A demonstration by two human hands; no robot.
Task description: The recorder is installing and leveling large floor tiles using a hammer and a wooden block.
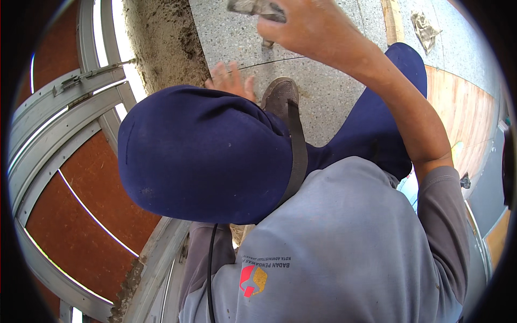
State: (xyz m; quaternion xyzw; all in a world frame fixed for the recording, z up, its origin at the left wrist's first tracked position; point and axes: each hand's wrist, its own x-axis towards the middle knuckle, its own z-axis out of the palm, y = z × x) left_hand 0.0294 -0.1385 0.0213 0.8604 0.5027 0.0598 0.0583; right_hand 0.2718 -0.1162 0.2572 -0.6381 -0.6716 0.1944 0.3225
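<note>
1. The brown shoe, toe pointing away from the body, stands on the speckled floor and serves as the landmark here.
2. The right hand is beyond the shoe's toe, raised over the floor, its grip closed around a grey tool.
3. That grey tool also lies beyond the shoe, a little to its left; the picture's upper edge is close by and the fingers cover part of it, so its kind cannot be told.
4. The left hand is just left of the shoe, fingers spread and its grip open, holding nothing that shows. The knee hides its wrist; whether the palm presses on the floor cannot be told.
5. Left of the shoe, past that hand, runs a rough earthy strip; farther left stand metal frames with reddish-brown panels.
6. Well right of the shoe and beyond it are a wooden strip and a crumpled cloth-like piece; wood-patterned boards lie farther right.
7. Nearer the body than the shoe are blue trousers, a dark strap leading from the shoe, and a grey shirt.
</note>
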